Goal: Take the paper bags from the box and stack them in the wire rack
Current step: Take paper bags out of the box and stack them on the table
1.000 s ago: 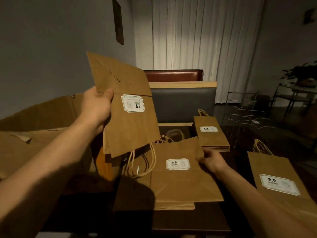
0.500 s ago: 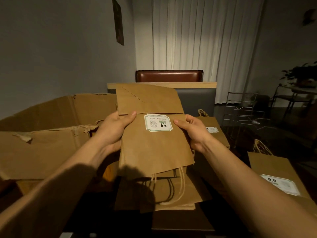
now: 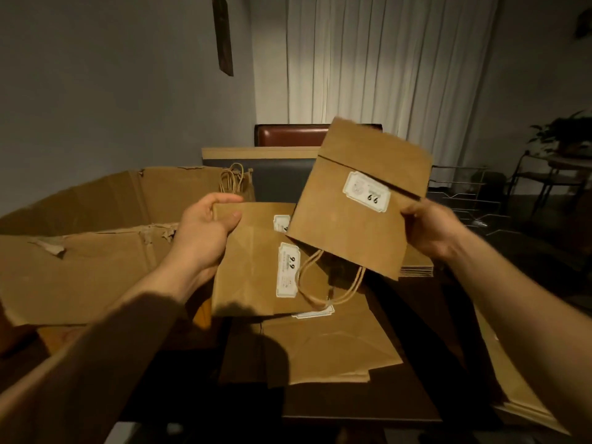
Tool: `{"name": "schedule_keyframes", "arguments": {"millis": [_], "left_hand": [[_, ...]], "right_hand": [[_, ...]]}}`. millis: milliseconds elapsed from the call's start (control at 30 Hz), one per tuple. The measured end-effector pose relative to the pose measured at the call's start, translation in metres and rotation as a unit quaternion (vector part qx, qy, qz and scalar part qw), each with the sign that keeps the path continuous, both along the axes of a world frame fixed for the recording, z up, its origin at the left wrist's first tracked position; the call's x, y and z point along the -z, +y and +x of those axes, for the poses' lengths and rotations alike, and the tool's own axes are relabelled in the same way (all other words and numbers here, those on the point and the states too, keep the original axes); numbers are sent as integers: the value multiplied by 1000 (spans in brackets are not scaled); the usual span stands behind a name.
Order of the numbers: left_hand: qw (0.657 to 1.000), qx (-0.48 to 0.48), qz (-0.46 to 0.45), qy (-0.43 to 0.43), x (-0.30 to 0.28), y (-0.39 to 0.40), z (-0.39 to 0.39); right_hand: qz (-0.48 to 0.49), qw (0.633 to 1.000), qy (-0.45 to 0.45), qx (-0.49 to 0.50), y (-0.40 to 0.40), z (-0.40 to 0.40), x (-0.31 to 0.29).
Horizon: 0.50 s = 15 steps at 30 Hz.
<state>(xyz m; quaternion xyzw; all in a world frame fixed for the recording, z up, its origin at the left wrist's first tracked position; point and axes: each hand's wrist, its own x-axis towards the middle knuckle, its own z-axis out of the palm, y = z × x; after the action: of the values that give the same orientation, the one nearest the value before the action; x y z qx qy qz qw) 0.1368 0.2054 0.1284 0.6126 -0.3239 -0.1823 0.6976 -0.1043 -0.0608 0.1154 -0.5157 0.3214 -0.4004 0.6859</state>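
You have 2 plain kraft-brown paper bags [image 3: 358,206] up, each with a white label [image 3: 366,196] printed "99" in black and tan twisted handles [image 3: 330,283]. Far off hang white pleated curtains [image 3: 368,59] against a grey wall [image 3: 96,91]; the chair back [image 3: 288,135] is reddish-brown.

— What's behind?
— A white curtain [image 3: 384,59], and a brown chair back [image 3: 288,135] below it.
— On the wall?
— A dark hanging panel [image 3: 223,33].
— And far right?
— A plant [image 3: 567,133], dim, beside the dark table [image 3: 352,408].
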Motion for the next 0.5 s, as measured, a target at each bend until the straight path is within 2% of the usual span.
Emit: {"name": "schedule_keyframes", "arguments": {"millis": [100, 133, 200, 267, 300, 367, 400, 433, 500], "left_hand": [[997, -49, -19, -53, -11, -10, 1], [995, -63, -26, -66, -16, -14, 0], [992, -83, -39, -82, -24, -21, 1], [990, -102, -47, -81, -29, -27, 4], [990, -112, -52, -73, -30, -28, 7], [988, -126, -67, -52, -32, -31, 13], [987, -132, -74, -47, -32, -32, 16], [986, -138, -80, -45, -32, -33, 19], [983, -151, -90, -54, -29, -34, 23]], "right_hand": [[-116, 985, 126, 35, -9, -12, -31], [-173, 968, 174, 49, -9, -11, -39], [-305, 911, 272, 47, -4, -1, -52], [-424, 836, 349, 17, 6, 19, -59], [-486, 784, 386, -5, 12, 31, -59], [-628, 631, 452, -51, 26, 61, -50], [-690, 562, 450, -74, 34, 76, -39], [-735, 515, 431, -97, 44, 92, -24], [-789, 473, 369, -132, 61, 123, 13]]}}
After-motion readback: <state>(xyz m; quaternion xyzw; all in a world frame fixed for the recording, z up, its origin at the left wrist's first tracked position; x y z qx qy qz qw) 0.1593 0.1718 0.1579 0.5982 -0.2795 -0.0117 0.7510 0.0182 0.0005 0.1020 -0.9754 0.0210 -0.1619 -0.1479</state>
